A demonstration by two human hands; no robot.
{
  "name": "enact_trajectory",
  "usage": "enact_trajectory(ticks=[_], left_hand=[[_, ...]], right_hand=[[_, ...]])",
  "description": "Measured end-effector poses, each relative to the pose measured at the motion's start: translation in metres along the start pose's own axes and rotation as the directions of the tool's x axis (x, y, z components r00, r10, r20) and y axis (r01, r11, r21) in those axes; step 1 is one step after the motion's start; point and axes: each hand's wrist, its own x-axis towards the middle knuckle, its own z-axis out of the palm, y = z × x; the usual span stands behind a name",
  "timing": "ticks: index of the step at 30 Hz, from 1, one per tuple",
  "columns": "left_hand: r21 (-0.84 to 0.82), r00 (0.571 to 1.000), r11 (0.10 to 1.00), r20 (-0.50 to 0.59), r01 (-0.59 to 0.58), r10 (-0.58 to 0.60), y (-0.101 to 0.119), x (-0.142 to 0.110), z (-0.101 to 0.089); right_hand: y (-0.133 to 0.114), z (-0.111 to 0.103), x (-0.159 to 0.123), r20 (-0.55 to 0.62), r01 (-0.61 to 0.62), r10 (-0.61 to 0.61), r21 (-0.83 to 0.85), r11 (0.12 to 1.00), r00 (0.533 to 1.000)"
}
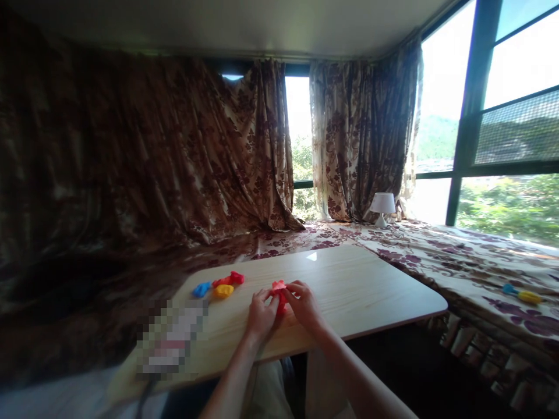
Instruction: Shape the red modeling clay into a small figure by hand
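Note:
My left hand [261,314] and my right hand [306,305] meet over the near part of the light wooden table [349,285]. Between them is a bright red, soft-looking piece [280,295] with an uneven top edge; its exact kind is too small to make out. The left fingers are closed on its left side, while the right thumb and fingers pinch it from the right. My fingers cover part of it. To the left on the tabletop lie a blue lump [201,289], a yellow lump [223,291] and a longer red piece [228,279], close together.
A blurred-out flat object [172,343] lies at the table's left end, with a dark cord below it. Beyond the table spreads a flower-patterned cover [419,247] bearing a white lamp [382,206]. A blue and yellow item [524,294] rests on the cover at right.

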Motion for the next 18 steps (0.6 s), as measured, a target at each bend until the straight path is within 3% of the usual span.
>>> enact_trajectory(ticks=[18], left_hand=[[-0.02, 1.0, 0.999, 0.016, -0.025, 0.025, -0.0055, -0.0011, -0.0013]], right_hand=[[0.0036, 0.0016, -0.001, 0.025, 0.04, -0.041, 0.016, 0.999, 0.999]])
